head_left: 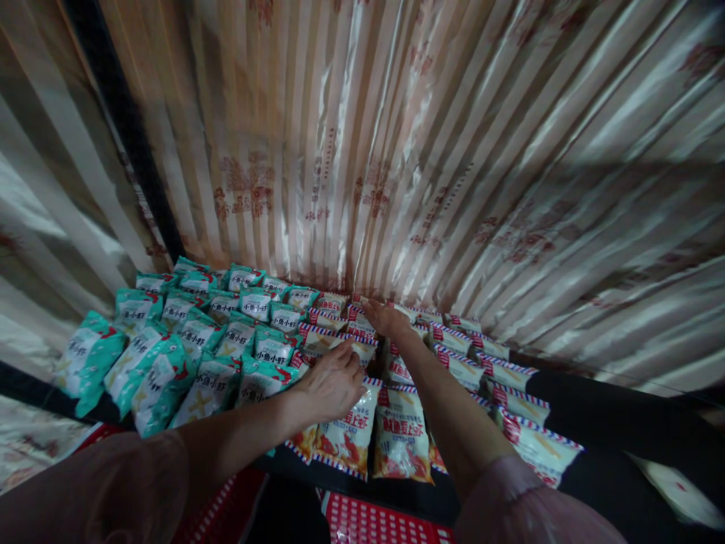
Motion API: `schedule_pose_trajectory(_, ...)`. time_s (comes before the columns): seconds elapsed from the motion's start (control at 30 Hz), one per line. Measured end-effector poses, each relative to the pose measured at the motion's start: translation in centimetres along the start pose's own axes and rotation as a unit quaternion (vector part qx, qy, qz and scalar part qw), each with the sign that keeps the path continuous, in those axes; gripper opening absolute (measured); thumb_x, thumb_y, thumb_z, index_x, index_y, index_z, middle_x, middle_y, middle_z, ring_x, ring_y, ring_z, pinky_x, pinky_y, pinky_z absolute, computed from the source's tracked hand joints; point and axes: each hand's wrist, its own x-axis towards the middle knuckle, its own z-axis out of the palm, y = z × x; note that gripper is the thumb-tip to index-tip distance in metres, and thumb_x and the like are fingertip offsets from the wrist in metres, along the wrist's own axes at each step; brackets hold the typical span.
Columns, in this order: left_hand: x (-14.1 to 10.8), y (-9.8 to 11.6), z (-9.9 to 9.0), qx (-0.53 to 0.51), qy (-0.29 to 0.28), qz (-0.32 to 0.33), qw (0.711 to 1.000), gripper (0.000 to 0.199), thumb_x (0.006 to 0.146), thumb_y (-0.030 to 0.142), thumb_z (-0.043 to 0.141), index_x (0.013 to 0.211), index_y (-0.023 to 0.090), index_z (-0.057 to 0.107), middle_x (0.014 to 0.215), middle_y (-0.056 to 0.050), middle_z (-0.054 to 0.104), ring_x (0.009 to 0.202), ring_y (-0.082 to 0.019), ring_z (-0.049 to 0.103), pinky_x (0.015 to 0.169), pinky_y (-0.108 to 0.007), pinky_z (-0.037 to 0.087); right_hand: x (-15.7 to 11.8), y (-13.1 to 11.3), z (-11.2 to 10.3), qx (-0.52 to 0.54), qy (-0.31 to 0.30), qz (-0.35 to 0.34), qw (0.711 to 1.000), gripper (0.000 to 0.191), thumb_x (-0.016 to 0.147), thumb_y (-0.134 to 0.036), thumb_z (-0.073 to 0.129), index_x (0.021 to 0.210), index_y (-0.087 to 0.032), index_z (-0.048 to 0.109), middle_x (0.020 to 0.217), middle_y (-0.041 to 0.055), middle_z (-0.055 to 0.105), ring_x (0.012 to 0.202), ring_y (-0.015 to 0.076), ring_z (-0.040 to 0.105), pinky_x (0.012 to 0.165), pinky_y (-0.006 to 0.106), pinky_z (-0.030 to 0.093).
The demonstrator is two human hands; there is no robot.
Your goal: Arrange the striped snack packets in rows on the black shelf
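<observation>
Rows of white snack bags (401,434) with red lettering and blue-and-red striped edges stand in the middle of a dark shelf. Over these bags is my left hand (335,380), its fingers curled together at the striped top of a snack bag (320,341). Farther back, my right hand (385,317) reaches over the rows with its fingers stretched out against a bag near the curtain. Its fingertips are dim and partly blurred. To the left stand several rows of teal-and-white snack bags (212,389), close beside the white ones.
A pleated, shiny curtain (374,136) with red prints hangs right behind the bags. On the left a dark post (124,121) runs up. The dark shelf (600,415) extends right, where a blurred pale packet (677,483) lies. Below the front edge are red perforated baskets (379,520).
</observation>
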Motion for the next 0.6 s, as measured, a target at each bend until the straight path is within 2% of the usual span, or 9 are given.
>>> schedule_pose_trajectory(0.2,0.0,0.1,-0.6,0.0,-0.016,-0.007,1.0,0.03,0.089,0.032,0.043,0.091,0.009,0.064,0.091,-0.012,0.066,0.097,-0.023,0.056,0.111,-0.042,0.015,0.8,0.2,0.1,-0.058,-0.028,-0.015,0.998,0.057,0.094,-0.05,0.013,0.135,-0.021,0.039,0.127,0.0151,0.056,0.115,0.0295,0.055,0.092,0.045,0.041)
schedule_pose_trajectory(0.37,0.0,0.1,-0.6,0.01,-0.009,-0.002,1.0,0.031,0.09,0.03,0.041,0.09,0.009,0.064,0.091,-0.011,0.066,0.095,-0.023,0.057,0.111,-0.042,0.013,1.7,0.9,1.1,-0.08,-0.016,-0.105,0.991,0.049,0.095,-0.04,0.016,0.136,-0.024,0.037,0.141,0.0103,0.042,0.117,0.0284,0.053,0.092,0.041,0.041)
schedule_pose_trajectory(0.5,0.0,0.1,-0.4,0.005,-0.01,-0.002,1.0,0.029,0.09,0.029,0.042,0.089,0.01,0.064,0.09,-0.011,0.066,0.095,-0.023,0.056,0.111,-0.041,0.014,2.4,1.3,1.8,-0.023,0.001,-0.058,0.998,0.056,0.094,-0.049,0.016,0.14,-0.022,0.032,0.133,0.0129,0.052,0.114,0.0278,0.056,0.092,0.041,0.041)
schedule_pose_trajectory(0.6,0.0,0.1,-0.2,0.005,-0.009,0.001,1.0,0.029,0.09,0.029,0.041,0.089,0.01,0.064,0.091,-0.011,0.066,0.098,-0.023,0.055,0.111,-0.042,0.013,2.9,1.6,2.2,0.002,0.012,-0.05,0.999,0.06,0.093,-0.053,0.019,0.141,-0.02,0.03,0.13,0.0149,0.054,0.114,0.0284,0.056,0.093,0.042,0.04)
